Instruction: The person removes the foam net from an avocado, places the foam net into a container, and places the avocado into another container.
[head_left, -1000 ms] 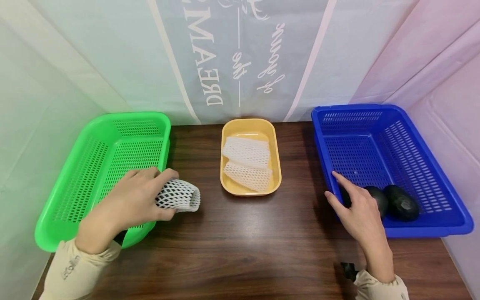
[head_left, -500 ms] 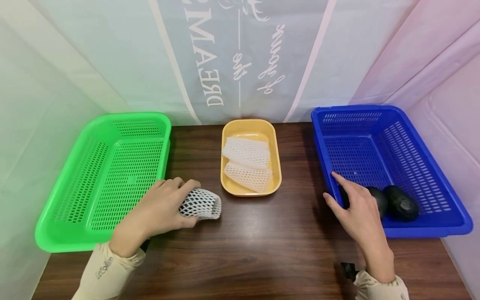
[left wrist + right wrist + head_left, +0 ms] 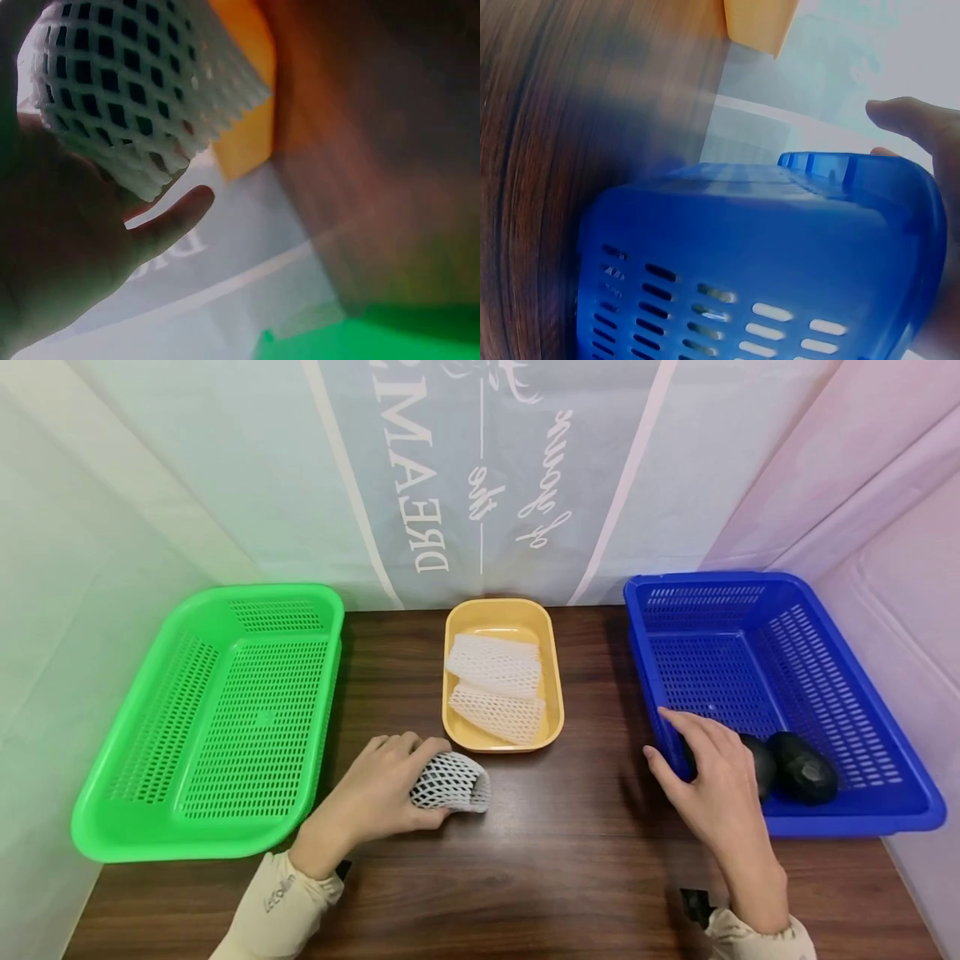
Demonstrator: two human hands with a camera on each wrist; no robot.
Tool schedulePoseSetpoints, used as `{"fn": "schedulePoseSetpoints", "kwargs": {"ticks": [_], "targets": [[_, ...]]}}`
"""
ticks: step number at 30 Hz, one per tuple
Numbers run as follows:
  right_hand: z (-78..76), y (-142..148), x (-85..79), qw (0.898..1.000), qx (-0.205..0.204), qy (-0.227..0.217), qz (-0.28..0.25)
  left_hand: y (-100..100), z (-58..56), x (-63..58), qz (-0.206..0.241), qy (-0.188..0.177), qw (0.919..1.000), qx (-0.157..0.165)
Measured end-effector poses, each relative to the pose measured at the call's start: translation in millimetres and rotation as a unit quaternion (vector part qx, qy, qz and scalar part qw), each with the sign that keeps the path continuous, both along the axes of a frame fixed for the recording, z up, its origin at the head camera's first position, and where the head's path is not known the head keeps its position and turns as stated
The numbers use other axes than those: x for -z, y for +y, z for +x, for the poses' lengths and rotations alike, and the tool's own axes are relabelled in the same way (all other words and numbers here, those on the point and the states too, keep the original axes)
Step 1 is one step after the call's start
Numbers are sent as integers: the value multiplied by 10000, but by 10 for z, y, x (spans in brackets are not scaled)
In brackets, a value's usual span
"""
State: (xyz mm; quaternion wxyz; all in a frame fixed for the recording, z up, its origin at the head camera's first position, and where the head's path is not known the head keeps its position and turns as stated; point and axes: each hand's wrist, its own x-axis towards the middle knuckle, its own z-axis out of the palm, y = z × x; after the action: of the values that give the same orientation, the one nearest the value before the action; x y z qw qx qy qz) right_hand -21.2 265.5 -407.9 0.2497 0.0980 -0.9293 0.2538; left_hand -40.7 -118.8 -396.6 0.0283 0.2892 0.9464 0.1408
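Observation:
My left hand (image 3: 382, 789) grips a dark avocado wrapped in a white foam net (image 3: 450, 781), over the table in front of the yellow tray. In the left wrist view, dark skin shows through the mesh of the foam net (image 3: 112, 75), and the thumb lies along its lower side. My right hand (image 3: 720, 785) is over the near left rim of the blue basket (image 3: 862, 823), thumb outside and fingers extended, holding nothing visible. Beneath and beside it in the basket lie dark avocados (image 3: 802, 768), one partly hidden by the hand. The right wrist view shows the basket's slotted side (image 3: 780, 225).
A yellow tray (image 3: 451, 718) with two white foam nets (image 3: 495, 664) stands at the middle back. On the left is a green basket (image 3: 112, 752) with nothing in it. A printed cloth (image 3: 480, 485) hangs behind the brown wooden table (image 3: 525, 877).
My left hand has carried the netted avocado rightward, from the green basket's edge to in front of the yellow tray. My right hand has stayed nearly still at the blue basket.

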Motion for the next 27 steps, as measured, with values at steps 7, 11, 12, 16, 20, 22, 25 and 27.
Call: {"fn": "schedulePoseSetpoints", "kwargs": {"ticks": [7, 11, 12, 16, 20, 22, 25, 27], "targets": [[31, -106, -51, 9985, -311, 286, -336, 141, 48, 221, 168, -153, 9997, 64], [37, -191, -65, 9964, -574, 486, -391, 225, 61, 315, 195, -243, 9994, 114], [39, -214, -62, 9960, -636, 510, -372, 246, 63, 340, 198, -281, 9993, 121], [69, -298, -41, 9960, -817, 232, -293, 325, 67, 422, 204, -412, 9989, 104], [110, -373, -14, 9945, -978, -269, -278, 388, 66, 484, 124, -400, 9991, 55], [118, -407, 12, 9932, -1064, -383, -289, 410, 66, 503, 83, -368, 9993, 8], [129, -454, 60, 9920, -1148, -457, -266, 431, 66, 514, 72, -385, 9992, -49], [131, -479, 99, 9916, -1162, -518, -246, 433, 62, 513, 76, -437, 9990, -57]]}}
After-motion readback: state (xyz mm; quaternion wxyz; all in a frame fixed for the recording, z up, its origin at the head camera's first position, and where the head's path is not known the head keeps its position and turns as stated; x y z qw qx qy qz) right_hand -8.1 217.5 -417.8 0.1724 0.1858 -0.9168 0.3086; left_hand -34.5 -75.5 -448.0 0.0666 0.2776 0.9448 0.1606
